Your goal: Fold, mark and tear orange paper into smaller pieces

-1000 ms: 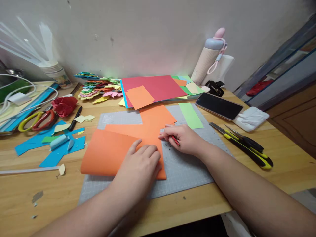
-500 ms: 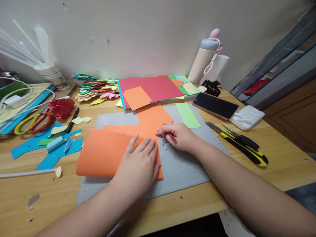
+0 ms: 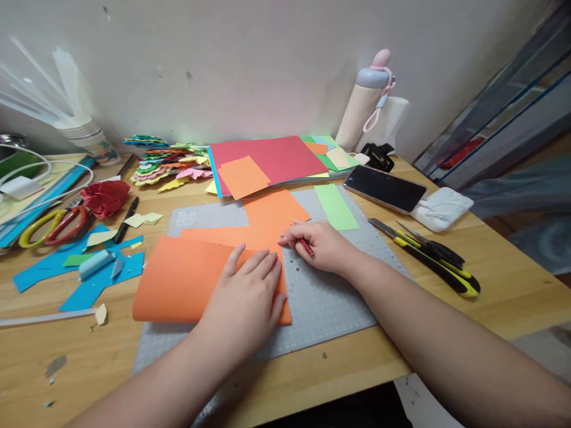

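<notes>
My left hand lies flat with its fingers stretched over a folded sheet of orange paper, pressing it onto the grey cutting mat. The fold curls up at the left. My right hand is closed around a short red pencil, whose tip is hidden behind the fingers. It rests at the right edge of another part of the orange paper, which reaches to the back of the mat. Beyond the right hand lies a light green paper strip.
Right of the mat lie a yellow-black utility knife, dark scissors, a phone and a white case. Coloured sheets and a bottle stand behind. Blue scraps, scissors and a marker are at left.
The view has turned slightly to the right, so everything sits a little further left. Both hands keep nearly the same place on the paper.
</notes>
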Demonstrator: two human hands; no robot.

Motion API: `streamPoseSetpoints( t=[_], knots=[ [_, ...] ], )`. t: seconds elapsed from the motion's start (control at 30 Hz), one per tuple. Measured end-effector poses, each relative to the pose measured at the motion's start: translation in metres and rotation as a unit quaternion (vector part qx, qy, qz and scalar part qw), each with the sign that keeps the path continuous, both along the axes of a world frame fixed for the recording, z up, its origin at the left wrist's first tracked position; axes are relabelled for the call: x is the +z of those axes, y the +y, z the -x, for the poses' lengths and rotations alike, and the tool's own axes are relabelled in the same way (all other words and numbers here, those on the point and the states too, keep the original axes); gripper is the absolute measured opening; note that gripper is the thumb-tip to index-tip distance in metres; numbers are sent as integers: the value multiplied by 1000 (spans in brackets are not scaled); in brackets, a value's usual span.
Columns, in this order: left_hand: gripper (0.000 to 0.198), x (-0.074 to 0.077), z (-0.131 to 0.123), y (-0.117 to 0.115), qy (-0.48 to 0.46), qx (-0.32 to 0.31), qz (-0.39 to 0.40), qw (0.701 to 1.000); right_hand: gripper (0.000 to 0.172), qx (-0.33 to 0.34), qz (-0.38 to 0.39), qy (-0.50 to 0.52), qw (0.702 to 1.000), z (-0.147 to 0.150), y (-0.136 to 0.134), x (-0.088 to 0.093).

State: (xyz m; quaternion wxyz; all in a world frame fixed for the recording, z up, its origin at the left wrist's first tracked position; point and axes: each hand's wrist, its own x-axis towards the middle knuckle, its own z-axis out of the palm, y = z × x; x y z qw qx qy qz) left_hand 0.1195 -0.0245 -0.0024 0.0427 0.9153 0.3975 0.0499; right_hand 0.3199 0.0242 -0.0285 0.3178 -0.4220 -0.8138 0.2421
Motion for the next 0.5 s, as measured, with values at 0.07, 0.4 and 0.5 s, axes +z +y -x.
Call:
streamPoseSetpoints(
  t=[0.07, 0.4, 0.5],
  knots=[
    [42, 0, 0, 0, 2, -1, 2, 1000, 25, -1, -3, 0, 1000, 0, 0, 0],
    [42, 0, 2, -1, 4, -3, -1, 1000, 25, 2, -1, -2, 1000, 1, 0, -1],
    [41, 1, 1, 0, 2, -2, -3, 1000, 25, 1, 2, 1, 1000, 0, 0, -1]
  ],
)
